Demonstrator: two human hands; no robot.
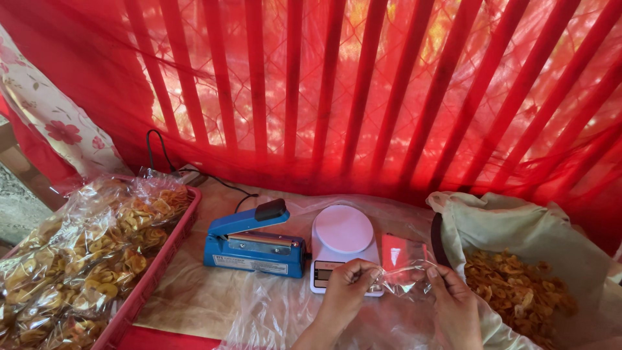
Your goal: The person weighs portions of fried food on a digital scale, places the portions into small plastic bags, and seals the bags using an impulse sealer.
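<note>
Left hand (pixel 346 288), right hand (pixel 453 298) pinching clear bag (pixel 405 275), plastic-covered table (pixel 194 285), red curtain (pixel 363 84)

Red curtain (pixel 363 97) — sunlit bkgd, floral cloth (pixel 52 116) left

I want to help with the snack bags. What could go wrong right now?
The clear bag looks thin, and the left hand and right hand are pulling at its mouth, so it might tear. It hangs right over the white scale, so it could nudge it. Chips could spill from the open sack.
</note>
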